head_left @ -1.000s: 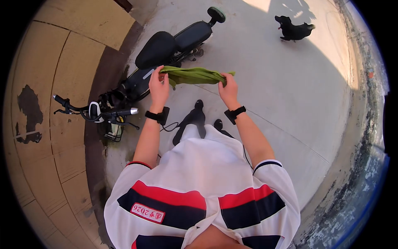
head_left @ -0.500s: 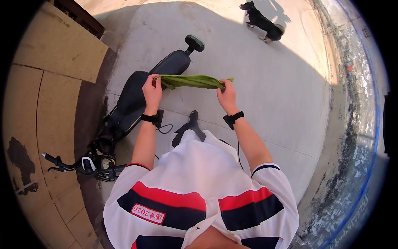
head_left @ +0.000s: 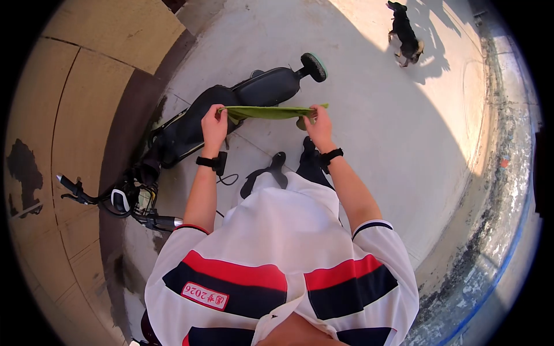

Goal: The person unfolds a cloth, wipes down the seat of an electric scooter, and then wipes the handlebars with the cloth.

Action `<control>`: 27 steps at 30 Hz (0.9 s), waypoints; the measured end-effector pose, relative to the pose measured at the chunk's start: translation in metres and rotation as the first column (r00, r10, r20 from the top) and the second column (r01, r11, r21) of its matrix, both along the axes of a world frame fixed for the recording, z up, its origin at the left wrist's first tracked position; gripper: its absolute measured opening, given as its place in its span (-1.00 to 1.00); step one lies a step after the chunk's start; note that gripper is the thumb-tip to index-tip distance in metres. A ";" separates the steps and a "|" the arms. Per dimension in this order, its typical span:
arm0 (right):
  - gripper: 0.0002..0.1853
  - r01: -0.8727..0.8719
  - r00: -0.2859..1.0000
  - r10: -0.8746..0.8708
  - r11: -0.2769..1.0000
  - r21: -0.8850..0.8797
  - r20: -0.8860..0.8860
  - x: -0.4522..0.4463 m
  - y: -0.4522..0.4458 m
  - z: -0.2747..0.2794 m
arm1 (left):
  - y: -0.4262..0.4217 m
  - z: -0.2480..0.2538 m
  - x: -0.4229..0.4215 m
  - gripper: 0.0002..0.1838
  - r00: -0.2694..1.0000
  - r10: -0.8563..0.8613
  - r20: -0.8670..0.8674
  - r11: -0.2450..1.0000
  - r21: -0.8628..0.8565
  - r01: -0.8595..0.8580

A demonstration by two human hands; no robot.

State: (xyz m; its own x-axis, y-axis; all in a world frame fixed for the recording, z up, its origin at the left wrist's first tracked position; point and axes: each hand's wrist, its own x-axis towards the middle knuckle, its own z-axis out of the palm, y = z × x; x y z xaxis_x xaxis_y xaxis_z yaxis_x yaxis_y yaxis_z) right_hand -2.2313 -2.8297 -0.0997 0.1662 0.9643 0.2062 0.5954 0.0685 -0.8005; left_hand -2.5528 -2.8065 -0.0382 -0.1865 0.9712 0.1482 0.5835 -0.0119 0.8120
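Note:
A green cloth (head_left: pixel 262 112) is stretched sideways between my two hands, in front of my body. My left hand (head_left: pixel 214 128) pinches its left end between thumb and fingers. At the other end, my right hand (head_left: pixel 318 127) grips the cloth, and a small flap hangs down beside the fingers. The cloth is held in the air, with its upper edge nearly straight. Just beyond it is a black electric scooter (head_left: pixel 266 86), whose long seat lies partly behind my left hand and the cloth.
The scooter's handlebar (head_left: pixel 86 198) reaches toward the tan tiled wall (head_left: pixel 86 104) on the left. A black dog (head_left: pixel 405 36) is on the sunlit concrete (head_left: pixel 369 115) at the far right. A weathered wall (head_left: pixel 502 190) runs along the right side. My shoes (head_left: pixel 278 162) are below the cloth.
The view has turned, so the scooter and dog appear farther right. The cloth is now spread flatter and straighter between my hands. My right foot has stepped forward into view. The dog's body has turned.

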 end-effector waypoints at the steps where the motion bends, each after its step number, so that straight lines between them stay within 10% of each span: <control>1: -0.66 -0.019 1.000 0.019 1.000 -0.018 -0.005 0.004 0.007 -0.005 | -0.002 -0.004 -0.001 -0.88 1.000 0.010 -0.015 0.999 -0.032 -0.011; 16: -0.84 -0.268 0.956 0.290 0.923 -0.276 0.045 0.043 0.092 -0.017 | 0.005 -0.026 0.020 -0.85 0.924 0.303 -0.231 0.915 -0.200 -0.350; 27: -0.82 -0.617 0.753 0.654 0.740 -0.266 0.074 -0.077 0.114 -0.016 | -0.044 -0.113 -0.127 -0.81 0.796 0.530 -0.294 0.757 -0.259 -0.600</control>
State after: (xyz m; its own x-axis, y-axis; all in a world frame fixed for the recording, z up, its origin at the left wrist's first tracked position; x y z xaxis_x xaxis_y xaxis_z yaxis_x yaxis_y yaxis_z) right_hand -2.3086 -2.7158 -0.1155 -0.5174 0.8545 -0.0465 0.5892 0.3163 -0.7435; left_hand -2.6797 -2.8510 -0.1516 -0.7181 0.6934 -0.0602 0.5409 0.6104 0.5786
